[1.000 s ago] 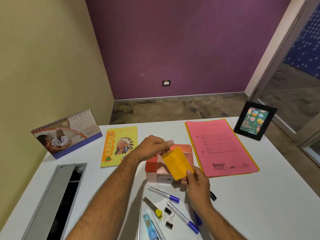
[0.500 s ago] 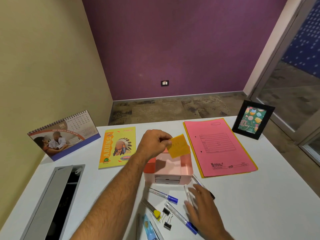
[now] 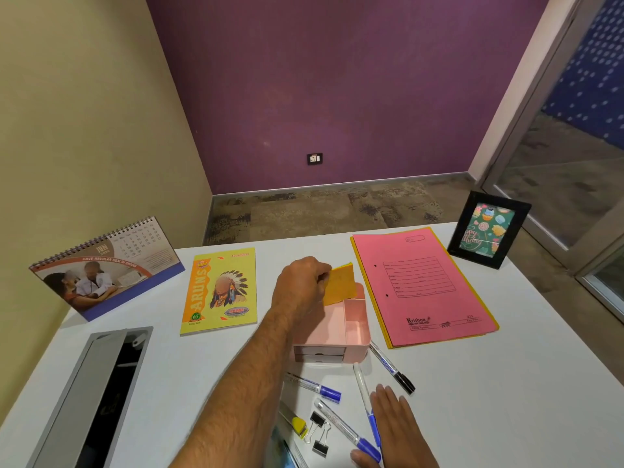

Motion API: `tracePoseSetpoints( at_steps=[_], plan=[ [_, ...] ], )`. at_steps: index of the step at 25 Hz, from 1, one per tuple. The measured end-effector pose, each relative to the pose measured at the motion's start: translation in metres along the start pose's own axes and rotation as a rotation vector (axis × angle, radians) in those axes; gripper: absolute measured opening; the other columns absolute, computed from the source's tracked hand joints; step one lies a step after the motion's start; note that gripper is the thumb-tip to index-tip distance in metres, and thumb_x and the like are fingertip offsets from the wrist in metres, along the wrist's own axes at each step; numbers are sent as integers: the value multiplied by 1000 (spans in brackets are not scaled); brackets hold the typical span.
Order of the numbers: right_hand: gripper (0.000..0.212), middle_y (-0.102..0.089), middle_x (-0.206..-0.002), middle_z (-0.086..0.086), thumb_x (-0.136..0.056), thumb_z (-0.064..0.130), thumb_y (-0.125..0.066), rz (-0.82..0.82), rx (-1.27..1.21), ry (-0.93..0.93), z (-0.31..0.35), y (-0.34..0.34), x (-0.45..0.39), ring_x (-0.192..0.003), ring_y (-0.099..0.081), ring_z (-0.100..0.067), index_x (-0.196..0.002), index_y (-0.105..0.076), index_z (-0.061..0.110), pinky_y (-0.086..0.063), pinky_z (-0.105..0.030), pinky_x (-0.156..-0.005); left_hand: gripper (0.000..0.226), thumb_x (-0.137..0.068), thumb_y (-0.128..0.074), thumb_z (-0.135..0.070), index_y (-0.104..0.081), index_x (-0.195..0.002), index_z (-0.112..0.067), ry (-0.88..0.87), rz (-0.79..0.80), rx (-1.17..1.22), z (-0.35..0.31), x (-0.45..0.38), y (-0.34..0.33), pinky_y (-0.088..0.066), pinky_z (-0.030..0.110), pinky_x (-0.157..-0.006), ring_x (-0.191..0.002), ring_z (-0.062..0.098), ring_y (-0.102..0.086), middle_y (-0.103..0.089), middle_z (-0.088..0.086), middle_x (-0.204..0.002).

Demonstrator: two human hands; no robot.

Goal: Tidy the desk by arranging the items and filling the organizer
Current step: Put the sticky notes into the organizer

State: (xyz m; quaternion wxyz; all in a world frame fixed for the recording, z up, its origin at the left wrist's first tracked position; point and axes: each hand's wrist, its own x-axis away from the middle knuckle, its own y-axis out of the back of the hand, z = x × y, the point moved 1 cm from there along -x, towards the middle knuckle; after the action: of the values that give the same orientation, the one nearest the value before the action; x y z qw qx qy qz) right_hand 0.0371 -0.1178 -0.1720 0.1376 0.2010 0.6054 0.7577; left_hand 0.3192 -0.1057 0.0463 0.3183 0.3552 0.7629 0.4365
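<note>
left hand (image 3: 300, 288) pinches the orange pad (image 3: 339, 284) on edge over the organizer's (image 3: 351, 329) 12 o'clock slot, probably so it slides in upright, while right hand (image 3: 395, 423), fingers flat and together, rests on a pen (image 3: 366, 405) at 6 o'clock

Notebook (image 3: 219, 292) at 9 o'clock of the organizer (image 3: 341, 327): "ARUN'S" up the spine side, "NEW" on top, "65" in green badge. Pink file (image 3: 422, 285) at 2 o'clock: "Krishna", rest too small. Calendar (image 3: 104, 268), far 9 o'clock: "HAVE REGULAR HEALTH CHECKS". Frame (image 3: 488, 229), 1 o'clock: script, partly legible.
</note>
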Motion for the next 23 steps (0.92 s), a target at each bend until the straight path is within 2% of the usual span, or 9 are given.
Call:
tracePoseSetpoints(
  at_steps=[4, 8, 9, 11, 13, 19, 21, 23],
  plan=[
    [105, 7, -165, -6, -78, 89, -26, 8, 39, -8, -2, -2, -2, -152, 8, -22, -148, -22, 11, -10, -33, -113, 29, -93, -62, -19, -69, -121, -19, -43, -71, 22, -2, -5, -1, -50, 29, -85, -105, 20, -62, -70, 2, -114],
    [109, 8, -165, -5, -79, 89, -24, -10, 31, -19, -1, 0, -3, -152, 9, -22, -156, -9, 12, -10, -34, -112, 32, -92, -65, -19, -67, -124, -21, -32, -57, -14, -5, -8, -8, -52, 33, -92, -108, 19, -60, -68, 0, -120],
    [108, 8, -165, -4, -79, 88, -26, -25, 27, -12, -1, 0, -2, -152, 9, -21, -155, -13, 12, -10, -34, -113, 33, -92, -64, -21, -66, -125, -22, -19, -30, -23, -6, -8, -11, -51, 34, -93, -109, 19, -60, -68, 0, -120],
    [102, 8, -165, -2, -80, 86, -31, -56, 28, 4, -2, -1, 0, -152, 8, -19, -146, -33, 9, -10, -34, -114, 33, -93, -62, -25, -65, -126, -23, 3, 16, -33, -8, -5, -16, -50, 33, -95, -110, 19, -60, -66, -1, -122],
    [98, 9, -165, -2, -80, 86, -32, -60, 22, 10, -1, 0, 1, -152, 9, -19, -138, -42, 8, -8, -33, -115, 33, -92, -64, -24, -65, -125, -23, 21, 36, -43, -9, 1, -22, -49, 31, -94, -108, 19, -61, -65, -3, -121],
    [93, 10, -165, -1, -83, 83, -32, -92, 50, 6, -3, -2, 2, -152, 9, -18, -138, -41, 8, -7, -34, -115, 27, -88, -69, -25, -68, -115, -25, 27, 136, -167, -7, 9, -42, -52, 32, -87, -96, 19, -62, -69, -1, -107],
    [93, 10, -165, -2, -84, 83, -29, -54, 74, -18, -2, -2, 1, -152, 10, -19, -140, -40, 9, -6, -33, -116, 33, -88, -69, -24, -64, -120, -27, 32, 133, -156, -5, 12, -46, -51, 36, -89, -99, 20, -61, -70, 0, -110],
    [89, 9, -165, -2, -87, 79, -24, 21, 39, -61, 0, 1, 1, -152, 10, -19, -145, -31, 13, -4, -32, -117, 41, -88, -69, -24, -59, -127, -28, 35, 137, -134, -3, 15, -48, -50, 38, -92, -104, 21, -59, -67, 1, -116]
  ],
)
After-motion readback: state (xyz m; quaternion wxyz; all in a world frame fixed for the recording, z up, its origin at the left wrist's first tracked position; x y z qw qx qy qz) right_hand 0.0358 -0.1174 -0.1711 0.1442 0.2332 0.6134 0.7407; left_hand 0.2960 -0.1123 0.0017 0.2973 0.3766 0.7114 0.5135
